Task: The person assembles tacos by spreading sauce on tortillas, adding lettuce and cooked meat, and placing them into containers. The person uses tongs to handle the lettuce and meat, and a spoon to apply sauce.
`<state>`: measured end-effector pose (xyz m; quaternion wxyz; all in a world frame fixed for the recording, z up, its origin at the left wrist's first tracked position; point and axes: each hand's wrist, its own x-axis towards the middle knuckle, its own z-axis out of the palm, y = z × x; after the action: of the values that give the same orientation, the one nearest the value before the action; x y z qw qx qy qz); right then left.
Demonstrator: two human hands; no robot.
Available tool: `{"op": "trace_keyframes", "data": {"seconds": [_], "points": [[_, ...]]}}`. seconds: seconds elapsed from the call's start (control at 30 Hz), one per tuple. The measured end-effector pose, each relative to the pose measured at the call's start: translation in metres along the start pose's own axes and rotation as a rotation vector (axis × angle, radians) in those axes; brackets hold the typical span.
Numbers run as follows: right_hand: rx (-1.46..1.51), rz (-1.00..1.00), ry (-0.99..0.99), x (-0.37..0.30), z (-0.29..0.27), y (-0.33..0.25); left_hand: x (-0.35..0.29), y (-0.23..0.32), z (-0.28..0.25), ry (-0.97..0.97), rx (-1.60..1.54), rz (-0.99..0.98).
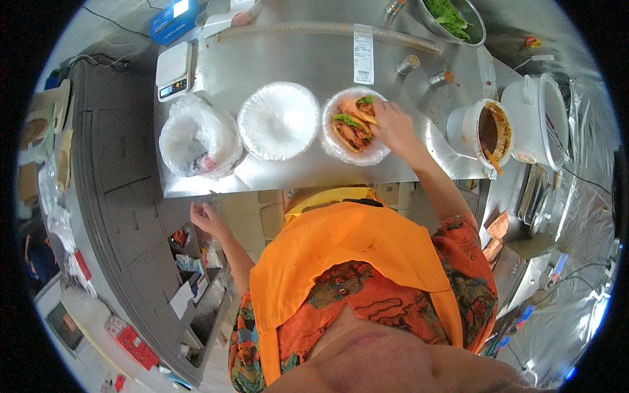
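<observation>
My right hand (pixel 394 126) rests on the right side of a white plate (pixel 375 154) on the steel counter, fingers closed on a filled taco (pixel 367 110) with green leaves. A second filled taco (pixel 351 131) lies beside it on the same plate. My left hand (pixel 207 217) hangs below the counter's front edge, fingers loosely curled, holding nothing that I can see. A stack of empty white plates (pixel 278 121) sits left of the filled plate.
The steel counter (pixel 295 59) carries a clear plastic bag (pixel 196 137), a digital scale (pixel 175 71), two shakers (pixel 407 64), a white tub of brown sauce (pixel 485 131), a bowl of greens (pixel 452 16) and a white rice cooker (pixel 540 114). Grey shelving (pixel 124 196) stands left.
</observation>
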<state>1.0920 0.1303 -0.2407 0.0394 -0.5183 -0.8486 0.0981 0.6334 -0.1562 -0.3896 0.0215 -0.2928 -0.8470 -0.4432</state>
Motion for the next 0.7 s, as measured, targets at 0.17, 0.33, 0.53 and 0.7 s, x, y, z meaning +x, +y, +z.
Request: {"op": "trace_keyframes", "data": {"seconds": [0.17, 0.33, 0.53, 0.7], "points": [[0.042, -0.071, 0.014, -0.003, -0.017, 0.009, -0.068, 0.019, -0.025, -0.063, -0.004, -0.144], [0.029, -0.151, 0.140, 0.000, 0.014, 0.027, -0.082, 0.046, -0.007, -0.142, -0.128, -0.146], [0.133, -0.119, 0.082, -0.040, -0.037, -0.012, -0.053, 0.042, -0.001, -0.154, -0.082, -0.039], [-0.006, -0.031, 0.139, -0.036, -0.001, -0.056, -0.004, 0.052, 0.004, -0.151, -0.061, 0.045]]}}
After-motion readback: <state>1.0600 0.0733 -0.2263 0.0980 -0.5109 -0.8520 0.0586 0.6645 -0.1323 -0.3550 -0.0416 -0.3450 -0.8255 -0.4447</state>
